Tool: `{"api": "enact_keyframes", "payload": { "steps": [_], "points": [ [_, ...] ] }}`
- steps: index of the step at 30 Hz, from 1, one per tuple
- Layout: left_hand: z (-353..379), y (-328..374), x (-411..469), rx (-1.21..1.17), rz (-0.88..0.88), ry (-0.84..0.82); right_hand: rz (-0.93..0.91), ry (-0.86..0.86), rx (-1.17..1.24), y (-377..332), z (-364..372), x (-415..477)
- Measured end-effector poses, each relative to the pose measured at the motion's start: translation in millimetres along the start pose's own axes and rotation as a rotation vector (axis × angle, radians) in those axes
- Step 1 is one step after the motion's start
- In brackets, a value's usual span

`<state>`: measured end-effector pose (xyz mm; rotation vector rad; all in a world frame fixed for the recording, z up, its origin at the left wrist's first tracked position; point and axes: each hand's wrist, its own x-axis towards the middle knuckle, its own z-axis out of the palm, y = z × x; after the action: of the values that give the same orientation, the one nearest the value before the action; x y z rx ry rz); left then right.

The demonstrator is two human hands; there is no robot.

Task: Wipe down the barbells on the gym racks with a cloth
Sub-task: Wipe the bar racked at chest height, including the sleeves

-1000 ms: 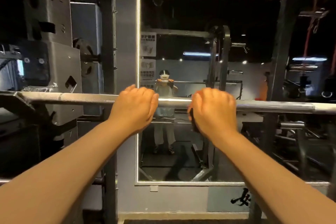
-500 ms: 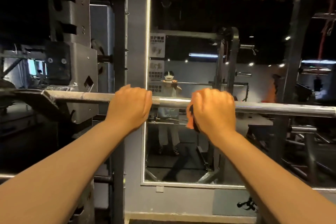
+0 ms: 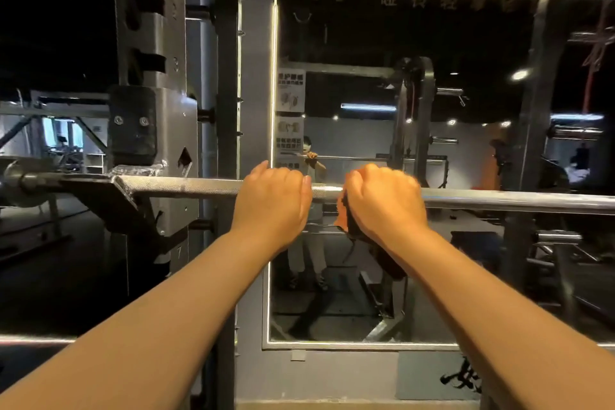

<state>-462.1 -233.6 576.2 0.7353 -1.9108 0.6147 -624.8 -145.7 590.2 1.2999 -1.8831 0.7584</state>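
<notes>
The left hand point(image 3: 271, 200) curls round the barbell point(image 3: 186, 185) on its rack hook point(image 3: 109, 190); the right hand point(image 3: 382, 206) clamps the orange cloth point(image 3: 342, 216) to it. That bunched cloth could slip free mid-stroke, or the bar roll.

Single head-worn view, facing forward, barbell point(image 3: 186, 185) close ahead, wall mirror point(image 3: 466, 43) beyond
</notes>
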Motion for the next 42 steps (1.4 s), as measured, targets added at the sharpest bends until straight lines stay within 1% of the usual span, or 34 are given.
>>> {"api": "enact_keyframes", "payload": {
  "steps": [2,4,6,9,10,11,14,15,16,17,19,20,22,24,25,27,29,30,31,33,35,37,38,41,42],
  "points": [
    [1,-1,-2,0.006,0.003,-0.028,-0.054,0.055,0.058,-22,5,-6],
    [0,-3,-2,0.002,0.011,-0.048,-0.112,0.166,0.160,-27,16,-24],
    [1,-3,-2,-0.012,0.012,-0.040,-0.207,0.254,0.120,-18,31,-42],
    [3,-1,-5,-0.012,0.021,-0.028,-0.267,0.247,0.047,-7,34,-41],
    [3,-2,-5,0.001,0.025,-0.025,-0.281,0.216,0.016,-9,27,-33],
    [4,-3,-5,0.008,0.029,-0.025,-0.285,0.140,-0.007,-15,14,-24],
    [6,-4,-4,0.017,0.040,0.004,-0.204,-0.235,0.063,-26,-29,4],
    [6,-3,-4,0.019,0.039,0.014,-0.181,-0.321,0.078,-26,-34,9],
    [6,-3,-4,0.017,0.038,0.025,-0.205,-0.316,0.062,-26,-35,9],
    [7,-3,-4,0.009,0.038,0.037,-0.243,-0.252,0.038,-23,-32,5],
    [8,-5,-6,0.000,0.042,0.052,-0.313,-0.072,0.081,-5,-19,-10],
    [8,-6,-7,0.001,0.047,0.054,-0.362,-0.016,0.085,12,-12,-18],
    [7,-7,-8,0.001,0.046,0.049,-0.436,0.044,-0.002,52,-1,-27],
    [6,-6,-7,0.014,0.039,0.047,-0.441,0.135,-0.038,82,9,-30],
    [6,-4,-6,0.030,0.037,0.048,-0.413,0.184,-0.032,85,12,-31],
    [7,0,-5,0.067,0.009,0.036,-0.286,0.240,0.035,68,15,-32],
    [7,3,-3,0.076,-0.023,0.002,-0.166,0.244,0.117,36,10,-28],
    [7,5,-2,0.072,-0.027,-0.013,-0.158,0.215,0.131,22,9,-26],
    [6,5,-2,0.070,-0.023,-0.027,-0.192,0.186,0.128,10,10,-25],
    [3,3,-3,0.076,-0.002,-0.052,-0.344,0.118,0.095,-1,9,-23],
    [1,0,-6,0.074,0.015,-0.061,-0.471,0.002,0.063,9,0,-18],
    [-1,0,-8,0.091,0.011,-0.068,-0.543,-0.106,0.060,35,-9,-14],
    [-1,2,-9,0.101,0.004,-0.072,-0.544,-0.110,0.067,49,-12,-13],
    [0,8,-8,0.116,-0.050,-0.089,-0.465,0.062,0.091,76,-12,-12],
    [1,11,-8,0.112,-0.081,-0.087,-0.416,0.077,0.074,72,-12,-12]
  ]
}}
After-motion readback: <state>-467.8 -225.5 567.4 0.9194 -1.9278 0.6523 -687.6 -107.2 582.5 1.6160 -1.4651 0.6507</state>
